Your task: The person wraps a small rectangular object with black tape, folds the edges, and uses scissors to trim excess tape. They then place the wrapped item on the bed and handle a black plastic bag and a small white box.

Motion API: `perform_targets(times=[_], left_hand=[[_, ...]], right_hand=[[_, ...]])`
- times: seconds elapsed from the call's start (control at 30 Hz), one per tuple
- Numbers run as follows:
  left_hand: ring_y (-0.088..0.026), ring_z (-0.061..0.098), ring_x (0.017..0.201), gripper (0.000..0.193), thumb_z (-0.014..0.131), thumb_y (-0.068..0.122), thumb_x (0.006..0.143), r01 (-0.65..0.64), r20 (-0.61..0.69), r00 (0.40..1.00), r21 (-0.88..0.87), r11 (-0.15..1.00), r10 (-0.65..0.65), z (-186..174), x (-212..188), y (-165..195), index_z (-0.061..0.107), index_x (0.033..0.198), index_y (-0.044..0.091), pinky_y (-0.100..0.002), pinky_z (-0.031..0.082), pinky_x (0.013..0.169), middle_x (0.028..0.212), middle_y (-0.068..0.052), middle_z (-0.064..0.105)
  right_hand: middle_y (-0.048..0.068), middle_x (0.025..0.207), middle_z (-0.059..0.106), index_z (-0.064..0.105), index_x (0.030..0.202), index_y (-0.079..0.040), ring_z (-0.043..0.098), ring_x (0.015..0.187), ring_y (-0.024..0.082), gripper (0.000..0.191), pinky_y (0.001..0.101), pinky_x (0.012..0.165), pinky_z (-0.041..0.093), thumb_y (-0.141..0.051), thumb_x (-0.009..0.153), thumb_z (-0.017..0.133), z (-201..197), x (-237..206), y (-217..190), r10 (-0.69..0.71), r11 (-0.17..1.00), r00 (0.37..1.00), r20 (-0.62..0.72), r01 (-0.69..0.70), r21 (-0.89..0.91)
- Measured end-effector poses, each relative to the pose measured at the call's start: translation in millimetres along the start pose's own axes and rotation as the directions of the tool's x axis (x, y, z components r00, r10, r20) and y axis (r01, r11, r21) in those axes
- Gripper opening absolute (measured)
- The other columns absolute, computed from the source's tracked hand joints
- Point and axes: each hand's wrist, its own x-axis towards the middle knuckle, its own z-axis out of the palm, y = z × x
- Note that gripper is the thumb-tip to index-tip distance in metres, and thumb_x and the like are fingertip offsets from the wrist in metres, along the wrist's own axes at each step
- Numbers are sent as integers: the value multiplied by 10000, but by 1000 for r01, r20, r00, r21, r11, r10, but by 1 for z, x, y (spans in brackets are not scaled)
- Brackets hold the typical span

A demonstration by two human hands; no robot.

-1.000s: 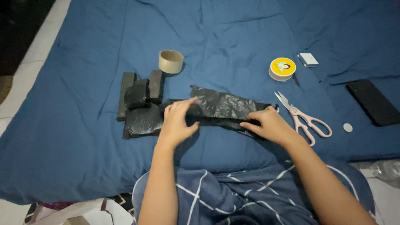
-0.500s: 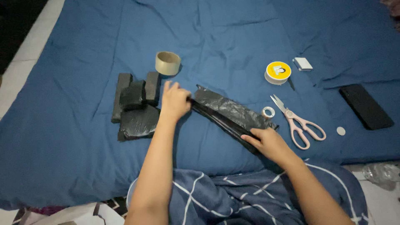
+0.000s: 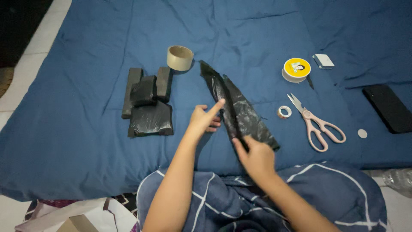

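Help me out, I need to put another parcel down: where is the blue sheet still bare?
Bare blue sheet lies left of the black wrapped bundles, and across the far side beyond the tape roll. It is crowded to the right, around the yellow spool, scissors and black phone, and mid-sheet, where both hands press the black plastic bag.

Blue bedsheet (image 3: 86,141), black wrapped packages (image 3: 150,118), tape roll (image 3: 180,57), scissors (image 3: 317,122), phone (image 3: 388,107)

Clear bottle (image 3: 399,178), perhaps, cut off right.
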Motion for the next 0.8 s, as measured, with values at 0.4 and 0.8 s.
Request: perform_targets(times=[0.4,0.8], left_hand=[[-108,606,660,660,846,147,832,-450,-167,891,-190,872,423,1,44,7,518,1381,-10,-250,454,526,848,-58,711],[-170,721,755,525,709,76,881,-516,-241,852,-527,675,464,-14,33,28,432,1325,33,-279,566,665,911,-141,760]], right_hand=[[210,629,631,676,829,-44,628,618,437,294,502,516,473,-324,920,667,14,-46,-19,-62,967,978,198,9,255],[227,596,586,588,728,-4,583,584,429,402,480,501,427,-336,922,708,10,-87,3,-18,972,924,383,-73,222]])
